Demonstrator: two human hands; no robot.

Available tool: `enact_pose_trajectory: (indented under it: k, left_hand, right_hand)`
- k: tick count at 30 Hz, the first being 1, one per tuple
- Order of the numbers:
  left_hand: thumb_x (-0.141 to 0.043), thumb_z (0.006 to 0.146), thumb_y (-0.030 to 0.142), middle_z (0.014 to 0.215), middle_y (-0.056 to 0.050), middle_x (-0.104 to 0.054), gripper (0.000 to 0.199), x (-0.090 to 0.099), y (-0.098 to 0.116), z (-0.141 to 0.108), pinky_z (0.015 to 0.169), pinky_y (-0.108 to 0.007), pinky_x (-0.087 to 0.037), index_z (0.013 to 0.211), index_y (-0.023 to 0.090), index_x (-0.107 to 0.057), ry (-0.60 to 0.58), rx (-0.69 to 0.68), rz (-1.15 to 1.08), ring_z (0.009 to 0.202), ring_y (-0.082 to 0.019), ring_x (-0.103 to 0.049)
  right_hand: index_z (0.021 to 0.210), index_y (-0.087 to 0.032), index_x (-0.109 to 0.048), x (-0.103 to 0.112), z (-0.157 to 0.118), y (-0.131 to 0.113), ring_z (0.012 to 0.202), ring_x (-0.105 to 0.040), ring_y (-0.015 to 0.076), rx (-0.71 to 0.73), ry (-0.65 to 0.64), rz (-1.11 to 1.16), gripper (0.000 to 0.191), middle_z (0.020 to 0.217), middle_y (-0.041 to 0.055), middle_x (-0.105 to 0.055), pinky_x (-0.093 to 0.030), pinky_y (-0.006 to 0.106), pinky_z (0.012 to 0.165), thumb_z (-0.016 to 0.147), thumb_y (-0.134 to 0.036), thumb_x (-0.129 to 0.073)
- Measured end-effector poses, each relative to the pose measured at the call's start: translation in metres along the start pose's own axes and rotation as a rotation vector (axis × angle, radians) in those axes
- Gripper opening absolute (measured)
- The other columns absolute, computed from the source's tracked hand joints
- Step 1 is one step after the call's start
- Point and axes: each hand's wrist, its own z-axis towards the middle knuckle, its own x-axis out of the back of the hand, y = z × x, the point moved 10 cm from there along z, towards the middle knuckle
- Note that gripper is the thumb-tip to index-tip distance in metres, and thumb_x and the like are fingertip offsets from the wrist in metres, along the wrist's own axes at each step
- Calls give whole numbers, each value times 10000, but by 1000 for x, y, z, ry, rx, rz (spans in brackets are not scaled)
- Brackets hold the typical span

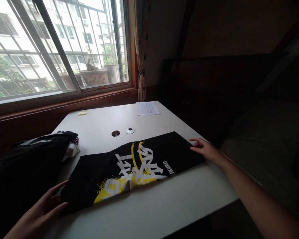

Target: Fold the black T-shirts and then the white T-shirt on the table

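Note:
A black T-shirt (149,162) with yellow and pale grey lettering lies folded into a long strip across the white table (189,196). My left hand (46,209) is at the left end of the strip, its fingers apart and their tips by the black cloth. At the far right end, my right hand (205,149) has its fingertips at the shirt's edge, with thumb and fingers spread. Neither hand appears to grip the cloth. The shirt's underside is hidden.
Dark clothes (32,162) are heaped at the table's left. Farther back are printed papers (148,108), yellow sticky notes (82,113), a cable hole (116,133) and its round cover (130,131). Beyond the table stands a barred window (64,49) with a tied curtain (141,56).

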Motion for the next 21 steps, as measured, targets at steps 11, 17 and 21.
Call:
enact_pose_trajectory:
  k: [11, 17, 21]
  left_hand:
    - [-796, 669, 685, 1107, -39, -767, 780, 4, -36, -16, 743, -335, -661, 1339, 362, -562, 86, 232, -300, 1019, -317, -748]
    - [-868, 588, 630, 1191, -59, -758, 773, -4, -28, -8, 777, -337, -661, 1260, 319, -647, -4, 262, -180, 1175, -361, -681]
    - [-908, 519, 598, 1109, -51, -782, 766, 3, -27, -1, 781, -344, -662, 1189, 300, -688, 51, 273, -233, 1063, -347, -732]
  right_hand:
    - [1391, -337, -494, -1, -25, -8, 1124, -675, 307, -64, 0, 307, 654, 1068, 57, -717, -524, 464, 1001, 832, -605, -700]
    - [1357, -342, -563, -6, -43, -11, 1136, -681, 352, -126, -21, 250, 652, 1100, 87, -750, -530, 520, 997, 787, -604, -739]
    - [1263, -336, -628, 3, -46, -14, 1127, -675, 341, -53, 88, 279, 549, 1093, 75, -741, -541, 498, 981, 795, -609, -715]
